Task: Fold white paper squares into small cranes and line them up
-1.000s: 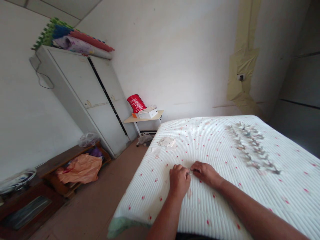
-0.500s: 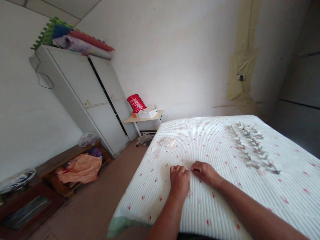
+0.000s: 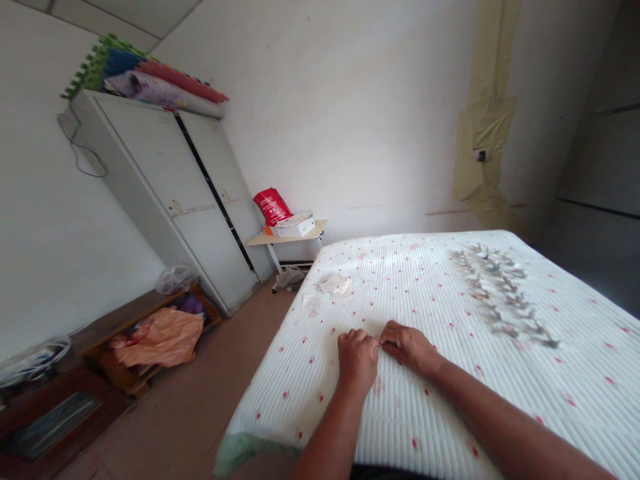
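Note:
Close together over the quilted bed cover, my two hands meet near its front middle. My left hand is closed, knuckles up, its fingertips curled out of sight. Just to its right, my right hand pinches with thumb and forefinger. Whatever lies between the fingertips is too small and hidden to name. Several small folded grey-white pieces, like paper cranes, stand in rows on the right part of the cover. Beyond my left hand lies a small pile of white paper pieces.
A grey metal cabinet with rolled foam mats on top stands at the left. By the wall, a small table bears a red bag and a white box. A low wooden bench holds an orange plastic bag.
Both hands have shifted very slightly to the left, their fingertips now a little nearer each other. The folded pieces and the paper pile stay where they were.

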The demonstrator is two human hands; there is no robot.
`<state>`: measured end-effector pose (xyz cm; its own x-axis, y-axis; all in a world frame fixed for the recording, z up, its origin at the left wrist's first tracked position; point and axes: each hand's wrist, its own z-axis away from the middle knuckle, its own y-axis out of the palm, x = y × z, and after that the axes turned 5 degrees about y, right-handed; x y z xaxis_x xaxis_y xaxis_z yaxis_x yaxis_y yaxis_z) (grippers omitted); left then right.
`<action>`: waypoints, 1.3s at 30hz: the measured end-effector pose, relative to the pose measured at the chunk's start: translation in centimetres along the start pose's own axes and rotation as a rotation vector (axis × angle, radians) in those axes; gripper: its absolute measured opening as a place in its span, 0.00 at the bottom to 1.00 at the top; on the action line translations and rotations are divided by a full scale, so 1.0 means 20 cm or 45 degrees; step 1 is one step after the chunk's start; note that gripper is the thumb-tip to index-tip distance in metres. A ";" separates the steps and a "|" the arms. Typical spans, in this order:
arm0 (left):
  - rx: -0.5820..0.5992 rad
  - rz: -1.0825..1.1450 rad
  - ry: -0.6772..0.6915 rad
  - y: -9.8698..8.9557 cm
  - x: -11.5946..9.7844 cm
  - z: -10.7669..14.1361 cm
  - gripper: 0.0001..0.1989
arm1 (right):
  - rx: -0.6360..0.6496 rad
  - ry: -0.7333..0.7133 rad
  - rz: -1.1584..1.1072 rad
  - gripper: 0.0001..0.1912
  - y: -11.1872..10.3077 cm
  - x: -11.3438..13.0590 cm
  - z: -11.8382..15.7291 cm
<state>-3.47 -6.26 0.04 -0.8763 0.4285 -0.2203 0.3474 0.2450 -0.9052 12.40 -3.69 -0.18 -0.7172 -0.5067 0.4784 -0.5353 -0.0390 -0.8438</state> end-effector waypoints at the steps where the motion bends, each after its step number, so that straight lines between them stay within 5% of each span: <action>1: -0.007 0.003 0.004 0.00 0.00 0.00 0.08 | -0.001 -0.002 0.008 0.09 0.00 0.00 0.00; 25: 0.002 0.105 -0.206 0.00 0.00 -0.02 0.04 | 0.191 0.481 0.061 0.09 -0.02 0.05 -0.11; 39: 0.088 0.065 -0.298 0.01 0.00 -0.04 0.03 | 0.165 0.624 0.015 0.08 -0.01 0.05 -0.15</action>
<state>-3.16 -5.45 0.24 -0.9143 0.2240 -0.3374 0.3767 0.1645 -0.9116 10.44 -1.67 1.12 -0.8646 -0.0452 0.5004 -0.4884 -0.1581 -0.8582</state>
